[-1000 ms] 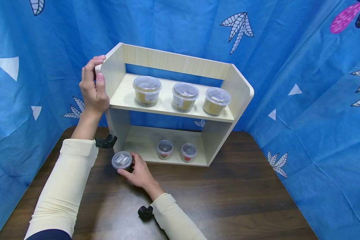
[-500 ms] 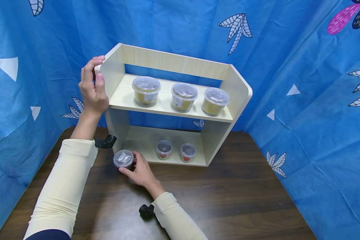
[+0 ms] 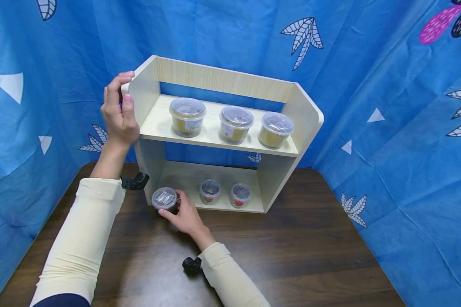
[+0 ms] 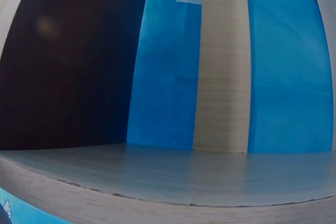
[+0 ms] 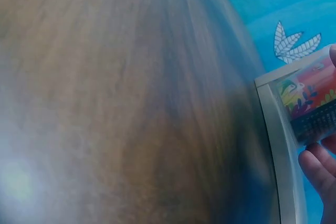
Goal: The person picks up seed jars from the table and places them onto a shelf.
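Note:
My right hand (image 3: 188, 216) grips a small clear plastic tub (image 3: 164, 198) with a round lid, thumb at the near side and fingers at the right. The tub is at the front left edge of the lower board of a pale wooden two-tier shelf (image 3: 223, 147). In the right wrist view its colourful label (image 5: 310, 98) shows, with fingertips at its edges. High on the left, my left hand (image 3: 120, 113) holds the shelf's left side panel by its front edge. The left wrist view shows wooden panels (image 4: 223, 66) and no hand.
Two small lidded tubs, one left (image 3: 210, 191) and one right (image 3: 240, 195), stand on the lower board. Three larger yellowish tubs, among them a middle one (image 3: 236, 124), line the upper board. Brown tabletop (image 3: 292, 256) lies in front; a blue curtain (image 3: 230, 25) hangs behind.
My right hand has carried the small tub right and away from me, from beside the shelf's left foot to the lower board's front edge. The left hand stays on the panel.

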`<state>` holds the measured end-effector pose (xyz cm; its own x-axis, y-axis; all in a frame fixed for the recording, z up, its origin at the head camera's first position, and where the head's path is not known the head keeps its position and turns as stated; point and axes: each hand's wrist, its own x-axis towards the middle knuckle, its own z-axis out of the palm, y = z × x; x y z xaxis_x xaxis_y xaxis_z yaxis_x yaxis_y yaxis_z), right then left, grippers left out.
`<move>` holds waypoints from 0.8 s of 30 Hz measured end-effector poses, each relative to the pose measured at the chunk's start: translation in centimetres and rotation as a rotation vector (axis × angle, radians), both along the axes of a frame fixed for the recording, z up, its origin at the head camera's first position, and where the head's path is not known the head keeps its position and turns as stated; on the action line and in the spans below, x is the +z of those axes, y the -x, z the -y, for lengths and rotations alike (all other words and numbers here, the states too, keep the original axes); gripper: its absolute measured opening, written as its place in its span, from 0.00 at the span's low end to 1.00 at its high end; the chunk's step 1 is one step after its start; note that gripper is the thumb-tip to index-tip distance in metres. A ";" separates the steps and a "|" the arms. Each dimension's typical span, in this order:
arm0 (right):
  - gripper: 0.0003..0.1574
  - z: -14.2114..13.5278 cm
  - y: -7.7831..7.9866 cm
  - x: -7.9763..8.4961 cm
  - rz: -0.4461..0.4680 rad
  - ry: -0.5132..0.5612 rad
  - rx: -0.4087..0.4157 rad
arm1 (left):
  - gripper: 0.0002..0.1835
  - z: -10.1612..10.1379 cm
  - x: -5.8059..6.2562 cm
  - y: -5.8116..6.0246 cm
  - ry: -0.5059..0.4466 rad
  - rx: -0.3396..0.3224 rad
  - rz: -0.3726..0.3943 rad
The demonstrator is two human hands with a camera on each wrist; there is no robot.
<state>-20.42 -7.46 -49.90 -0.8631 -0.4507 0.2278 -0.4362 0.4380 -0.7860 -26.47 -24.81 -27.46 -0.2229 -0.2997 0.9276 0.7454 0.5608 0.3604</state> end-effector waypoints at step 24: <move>0.46 -0.6 1.6 -0.3 -0.051 -0.043 -0.116 | 0.26 0.2 -0.1 0.3 0.012 0.004 0.001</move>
<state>-22.06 -6.84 -50.19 -0.8978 -0.3587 0.2554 -0.4195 0.5208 -0.7435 -26.75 -25.03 -27.60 -0.2228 -0.2891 0.9310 0.7429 0.5681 0.3542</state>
